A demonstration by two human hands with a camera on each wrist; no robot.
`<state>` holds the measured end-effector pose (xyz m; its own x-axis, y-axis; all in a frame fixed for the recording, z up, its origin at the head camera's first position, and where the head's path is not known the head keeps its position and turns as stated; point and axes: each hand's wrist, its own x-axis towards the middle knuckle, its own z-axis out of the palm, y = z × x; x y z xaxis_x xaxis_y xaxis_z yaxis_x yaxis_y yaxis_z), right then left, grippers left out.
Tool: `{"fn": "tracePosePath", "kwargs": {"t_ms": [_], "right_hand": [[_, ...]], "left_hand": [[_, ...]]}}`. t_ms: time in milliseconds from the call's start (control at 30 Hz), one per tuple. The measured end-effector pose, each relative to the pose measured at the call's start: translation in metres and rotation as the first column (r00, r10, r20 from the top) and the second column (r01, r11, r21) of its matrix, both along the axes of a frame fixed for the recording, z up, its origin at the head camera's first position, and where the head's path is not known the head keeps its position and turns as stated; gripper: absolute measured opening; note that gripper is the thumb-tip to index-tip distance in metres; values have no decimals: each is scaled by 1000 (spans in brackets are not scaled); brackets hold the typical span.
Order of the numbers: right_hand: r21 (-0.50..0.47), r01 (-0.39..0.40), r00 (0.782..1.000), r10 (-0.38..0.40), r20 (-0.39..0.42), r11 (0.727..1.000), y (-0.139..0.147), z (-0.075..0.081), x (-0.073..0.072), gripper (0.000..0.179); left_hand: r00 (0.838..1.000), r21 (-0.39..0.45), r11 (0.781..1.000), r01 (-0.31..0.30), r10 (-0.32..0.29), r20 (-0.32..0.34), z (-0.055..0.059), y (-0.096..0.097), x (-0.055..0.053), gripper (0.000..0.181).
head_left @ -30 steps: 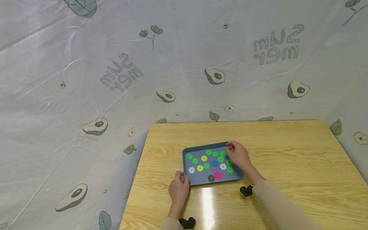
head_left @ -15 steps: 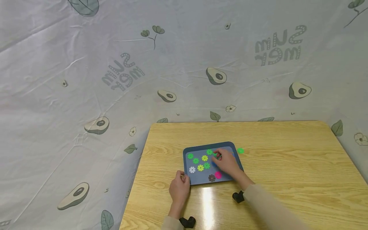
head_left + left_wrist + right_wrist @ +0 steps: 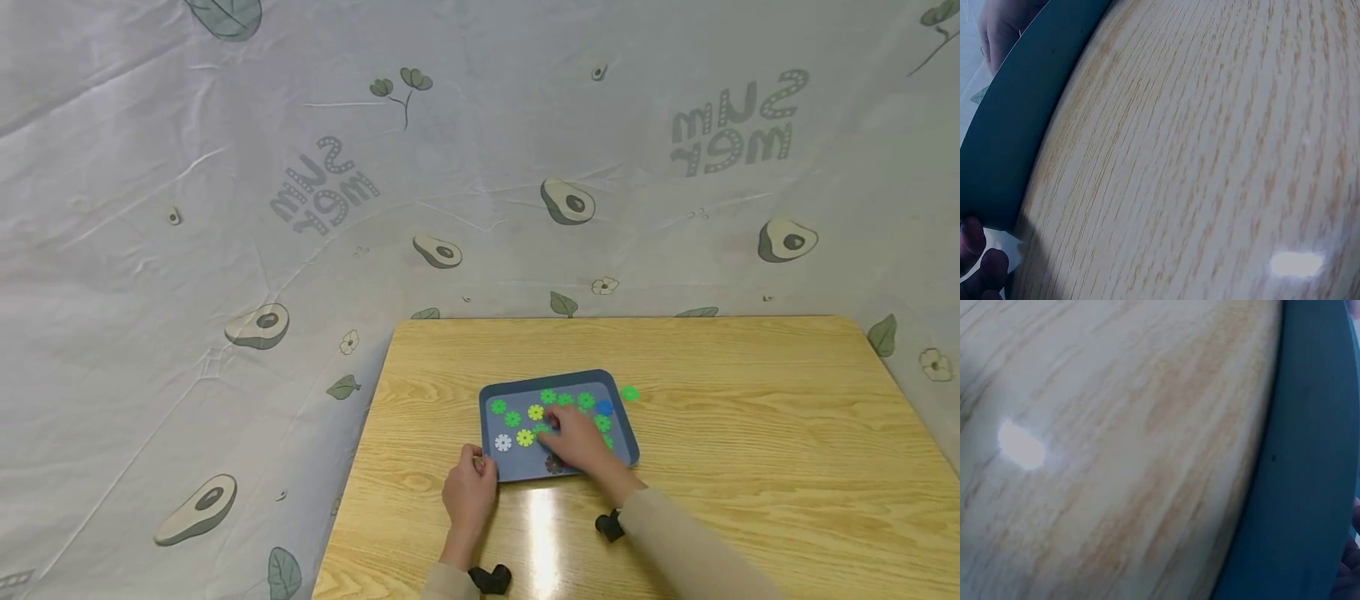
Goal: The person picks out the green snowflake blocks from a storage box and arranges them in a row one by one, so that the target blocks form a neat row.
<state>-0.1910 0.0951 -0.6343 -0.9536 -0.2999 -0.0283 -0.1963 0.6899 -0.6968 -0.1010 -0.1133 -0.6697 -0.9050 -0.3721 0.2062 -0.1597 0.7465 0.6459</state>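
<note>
A blue-grey rectangular tray (image 3: 525, 475) lies on the table, with several notched plastic discs spread over its bottom. My left hand (image 3: 470, 493) grips the tray's front left corner; its fingertips (image 3: 991, 269) show beside that corner in the left wrist view. Over the middle of the tray is my right hand (image 3: 573, 435), thumb and forefinger apart around a green disc (image 3: 540, 430). Two yellow discs (image 3: 536, 412) lie just left of these fingers. A brown disc (image 3: 553, 464) sits below the hand, partly covered. The right hand hides other discs beneath it.
One bright green disc (image 3: 630, 393) lies on the wooden table (image 3: 750, 433), just outside the tray's right rim. Inside the tray, a blue disc (image 3: 604, 407) is near the right side and a white disc (image 3: 503, 442) near the left. A printed cloth (image 3: 495, 167) hangs behind the table.
My right hand has moved left from the tray's upper right corner to its middle, uncovering the right-hand discs and the green disc on the table. The left hand stays at the corner.
</note>
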Motion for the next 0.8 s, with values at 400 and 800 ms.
{"fn": "tracePosePath", "kwargs": {"t_ms": [400, 800], "right_hand": [[66, 20, 1000, -21, 12, 998, -4, -2, 1, 30], [144, 1, 998, -11, 66, 990, -9, 5, 0, 29]], "left_hand": [[999, 7, 1000, -7, 7, 36, 6, 2, 0, 6], [1000, 11, 1000, -1, 1, 10, 8, 1, 0, 4]]}}
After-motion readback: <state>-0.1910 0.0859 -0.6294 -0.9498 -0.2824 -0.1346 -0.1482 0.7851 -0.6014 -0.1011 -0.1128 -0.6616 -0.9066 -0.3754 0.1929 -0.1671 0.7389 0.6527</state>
